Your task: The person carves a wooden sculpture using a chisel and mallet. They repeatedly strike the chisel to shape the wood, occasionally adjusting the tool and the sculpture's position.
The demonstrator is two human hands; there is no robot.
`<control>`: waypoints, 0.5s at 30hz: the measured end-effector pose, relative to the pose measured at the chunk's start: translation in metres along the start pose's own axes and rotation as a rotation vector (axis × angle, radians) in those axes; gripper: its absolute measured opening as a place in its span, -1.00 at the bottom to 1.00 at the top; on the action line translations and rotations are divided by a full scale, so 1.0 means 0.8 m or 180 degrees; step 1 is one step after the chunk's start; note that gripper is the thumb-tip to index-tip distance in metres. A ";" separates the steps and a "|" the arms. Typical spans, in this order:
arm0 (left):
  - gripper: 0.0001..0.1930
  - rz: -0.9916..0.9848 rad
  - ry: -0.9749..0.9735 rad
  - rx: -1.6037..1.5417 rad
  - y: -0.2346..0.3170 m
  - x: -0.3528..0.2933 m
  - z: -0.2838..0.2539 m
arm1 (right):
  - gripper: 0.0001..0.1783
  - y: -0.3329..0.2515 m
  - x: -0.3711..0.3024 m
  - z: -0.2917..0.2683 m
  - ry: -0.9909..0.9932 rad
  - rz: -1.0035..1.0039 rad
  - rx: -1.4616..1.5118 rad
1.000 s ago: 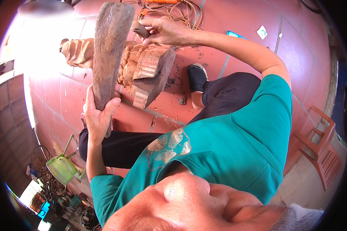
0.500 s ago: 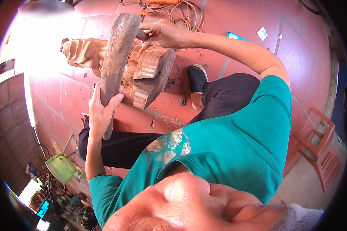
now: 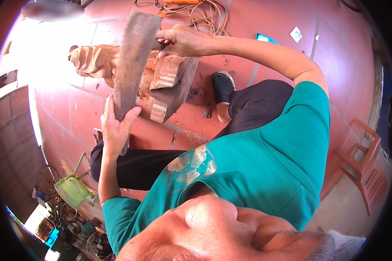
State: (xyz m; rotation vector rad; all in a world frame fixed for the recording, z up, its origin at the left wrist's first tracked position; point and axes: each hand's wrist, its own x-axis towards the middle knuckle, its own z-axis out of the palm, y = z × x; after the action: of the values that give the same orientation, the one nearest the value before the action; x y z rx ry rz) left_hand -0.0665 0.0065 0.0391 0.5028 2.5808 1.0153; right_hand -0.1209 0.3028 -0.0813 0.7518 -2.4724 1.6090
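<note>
In my left hand (image 3: 116, 126) is a long, worn wooden mallet (image 3: 134, 65), which slants upward across the work. The fingers and thumb wrap its lower part. My right hand (image 3: 183, 41) closes around the short dark handle of a chisel (image 3: 160, 45). The handle sits beside the mallet's upper end, and its blade is hidden. Beneath both lies a wood carving (image 3: 96, 61) on its side, with smooth flowing folds at the left. Rough-cut steps and a dark, blocky base (image 3: 180, 85) form its right end. The mallet hides the carving's middle.
Red floor tiles carry wood chips (image 3: 206, 113) near my shoe (image 3: 223, 87). An orange tool (image 3: 183, 1) and a coiled cord (image 3: 211, 17) lie at the far side. A green chair (image 3: 72, 191) stands lower left, a reddish-brown plastic chair (image 3: 370, 182) at right.
The mallet's upper end has shifted slightly right and blurs, covering more of the chisel handle. My right hand has moved a little. The carving stays in place.
</note>
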 end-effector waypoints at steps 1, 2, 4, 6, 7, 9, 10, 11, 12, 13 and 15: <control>-0.54 0.0009 0.0048 -0.0159 -0.002 -0.001 -0.002 | -0.34 0.000 0.000 0.002 0.0013 0.0032 0.0011; -0.56 0.0023 0.0110 -0.0328 -0.004 -0.001 -0.004 | -0.34 -0.001 0.001 0.002 0.0015 0.0056 0.0011; -0.61 -0.0114 0.0277 -0.0645 0.001 -0.005 -0.005 | -0.34 0.003 0.000 0.003 0.0095 -0.0001 -0.0109; -0.60 -0.0038 0.0300 -0.0422 -0.001 -0.002 0.001 | -0.34 0.003 0.002 0.004 0.0096 -0.0003 -0.0137; -0.60 -0.0003 0.0312 -0.0309 -0.001 -0.001 0.002 | -0.35 0.001 0.002 0.004 0.0071 0.0035 -0.0112; -0.59 -0.0050 -0.0006 -0.0039 -0.002 0.001 -0.002 | -0.35 -0.002 0.002 0.003 0.0027 0.0078 -0.0100; -0.59 -0.0075 -0.0165 0.0096 -0.001 0.002 -0.004 | -0.35 -0.005 0.002 0.001 -0.0004 0.0074 -0.0109; -0.58 -0.0078 -0.0093 0.0036 0.002 0.002 -0.004 | -0.36 -0.006 0.000 0.001 -0.0023 0.0084 -0.0119; -0.57 -0.0081 -0.0021 -0.0025 0.006 0.002 -0.003 | -0.36 -0.004 -0.001 0.002 0.0041 0.0075 -0.0057; -0.56 -0.0083 0.0050 -0.0086 0.008 0.001 -0.003 | -0.36 0.001 -0.002 0.003 0.0105 0.0066 0.0003; -0.56 0.0000 0.0191 -0.0265 0.006 -0.004 -0.007 | -0.40 -0.004 0.001 0.001 0.0109 0.0035 0.0050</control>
State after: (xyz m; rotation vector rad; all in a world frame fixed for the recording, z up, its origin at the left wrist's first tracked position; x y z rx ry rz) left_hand -0.0652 0.0052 0.0464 0.4577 2.5777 1.1491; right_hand -0.1201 0.3010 -0.0785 0.7077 -2.4476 1.6327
